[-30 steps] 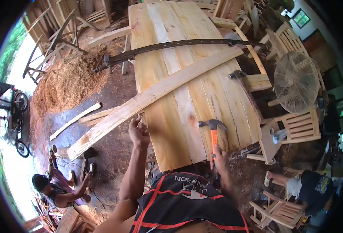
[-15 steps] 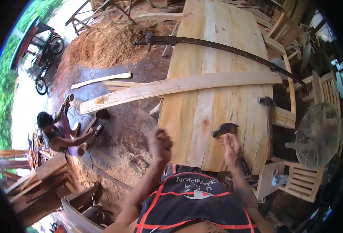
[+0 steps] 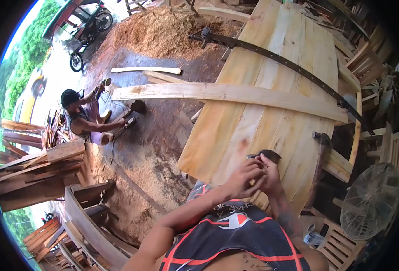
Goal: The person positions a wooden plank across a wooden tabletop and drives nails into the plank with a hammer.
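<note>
A claw hammer [image 3: 271,156] is in my right hand [image 3: 272,177], gripped close under its dark head. My left hand [image 3: 245,177] is right beside it, fingers curled in against the right hand's fingers; whatever they pinch, if anything, is too small to make out. Both hands are above the near end of a panel of pale wooden boards [image 3: 226,144]. Across the panel lies a long loose plank [image 3: 226,92], overhanging its left side. Farther off, a dark metal bar clamp [image 3: 280,63] spans the boards. A second hammer [image 3: 322,138] rests at the panel's right edge.
At left, a crouching person [image 3: 79,117] holds power tools near the floor. A sawdust heap [image 3: 163,34] lies beyond. Stacked lumber [image 3: 41,167] stands at lower left. On the right are a round fan [image 3: 372,201] and a slatted wooden piece [image 3: 341,244].
My left hand has moved right, from a raised fist beside the panel to meet my right hand at the hammer. The view has turned, shifting the panel and the person.
</note>
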`<state>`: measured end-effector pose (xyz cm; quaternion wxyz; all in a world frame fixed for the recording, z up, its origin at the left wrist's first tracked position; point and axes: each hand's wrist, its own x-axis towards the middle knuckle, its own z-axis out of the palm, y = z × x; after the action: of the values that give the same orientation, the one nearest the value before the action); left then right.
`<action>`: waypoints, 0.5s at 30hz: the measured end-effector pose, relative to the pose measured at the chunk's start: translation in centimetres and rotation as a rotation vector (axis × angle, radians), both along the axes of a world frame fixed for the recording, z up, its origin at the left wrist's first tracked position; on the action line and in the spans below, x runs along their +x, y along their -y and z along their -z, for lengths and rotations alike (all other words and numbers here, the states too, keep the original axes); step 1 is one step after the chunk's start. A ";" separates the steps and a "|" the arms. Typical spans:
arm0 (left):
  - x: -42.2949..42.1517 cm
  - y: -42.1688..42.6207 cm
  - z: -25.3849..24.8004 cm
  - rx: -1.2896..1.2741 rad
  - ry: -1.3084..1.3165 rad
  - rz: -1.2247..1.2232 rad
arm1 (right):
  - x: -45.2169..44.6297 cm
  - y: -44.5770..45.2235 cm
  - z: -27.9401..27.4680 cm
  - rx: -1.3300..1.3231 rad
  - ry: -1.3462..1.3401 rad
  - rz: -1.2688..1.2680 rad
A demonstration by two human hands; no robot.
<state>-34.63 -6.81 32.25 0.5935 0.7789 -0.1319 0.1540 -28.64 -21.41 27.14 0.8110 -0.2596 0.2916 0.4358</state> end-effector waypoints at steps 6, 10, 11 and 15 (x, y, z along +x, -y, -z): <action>-0.8 -9.0 7.2 0.070 -0.470 -0.489 | -0.6 4.5 -2.7 -0.657 0.513 -0.072; -0.1 -20.7 9.4 -0.785 -0.498 -0.761 | -2.4 7.2 -0.9 -1.560 1.023 -0.167; 0.0 -23.5 9.6 -0.935 -0.521 -0.838 | -3.1 7.4 -0.4 -1.572 1.021 -0.151; 1.4 -32.7 12.2 -1.239 -0.561 -0.917 | -5.8 7.1 3.0 -1.710 0.975 -0.163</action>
<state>-33.22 25.88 20.05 0.8049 0.2961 0.4621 0.2257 -34.40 -28.49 24.15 0.3490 -0.9287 0.1235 -0.0218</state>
